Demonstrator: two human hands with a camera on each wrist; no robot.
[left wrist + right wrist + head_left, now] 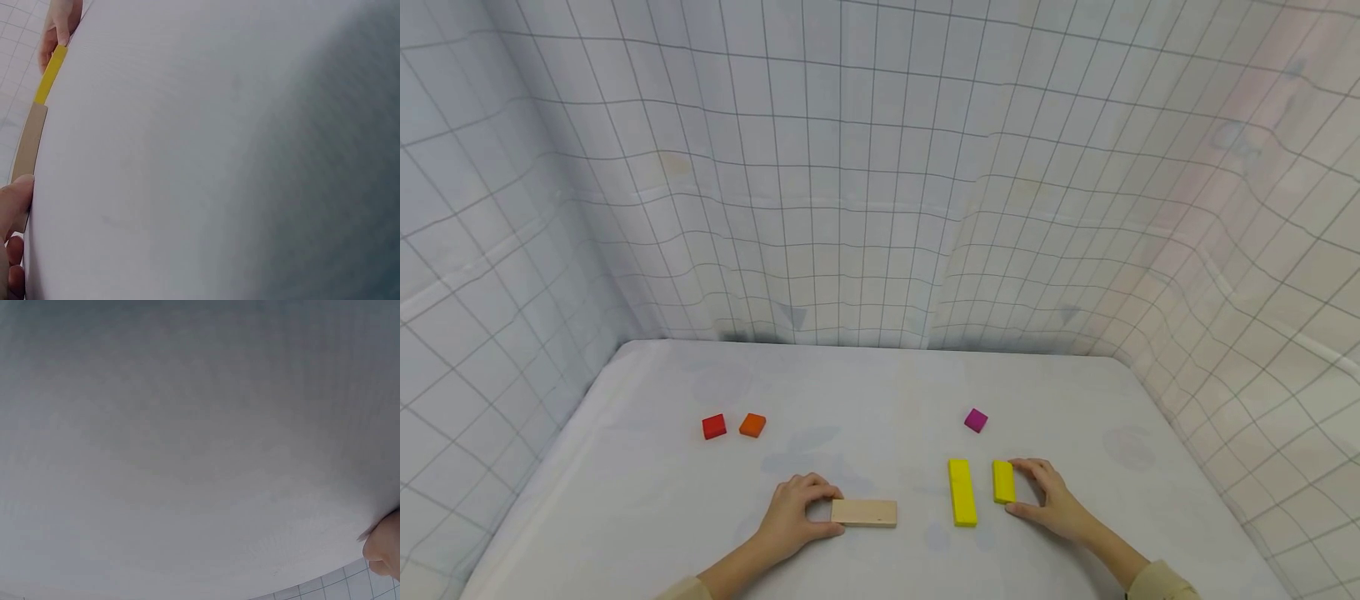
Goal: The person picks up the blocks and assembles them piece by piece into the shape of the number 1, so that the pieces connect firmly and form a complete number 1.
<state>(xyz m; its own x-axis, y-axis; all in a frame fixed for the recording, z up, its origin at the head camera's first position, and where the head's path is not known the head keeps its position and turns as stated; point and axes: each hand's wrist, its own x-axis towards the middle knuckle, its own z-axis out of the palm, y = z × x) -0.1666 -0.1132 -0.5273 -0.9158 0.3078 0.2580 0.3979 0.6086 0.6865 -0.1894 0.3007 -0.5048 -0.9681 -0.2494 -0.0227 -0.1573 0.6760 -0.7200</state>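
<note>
My left hand (793,515) pinches the left end of a plain wooden block (865,513) between thumb and fingers. The block lies flat, its long side running left to right. Over on the right, my right hand (1051,502) holds a short yellow block (1003,482), with the thumb at its near end and fingers at its far end. A longer yellow block (962,492) lies between the two, apart from both. In the left wrist view the wooden block (30,140) shows beside the left thumb. The right wrist view catches only part of the right hand (384,547).
A red block (714,427) and an orange block (752,425) lie farther back on the left. Behind the yellow blocks sits a small purple block (976,420). The white-covered table (880,383) is enclosed by grid-patterned curtains (872,167) at the back and sides.
</note>
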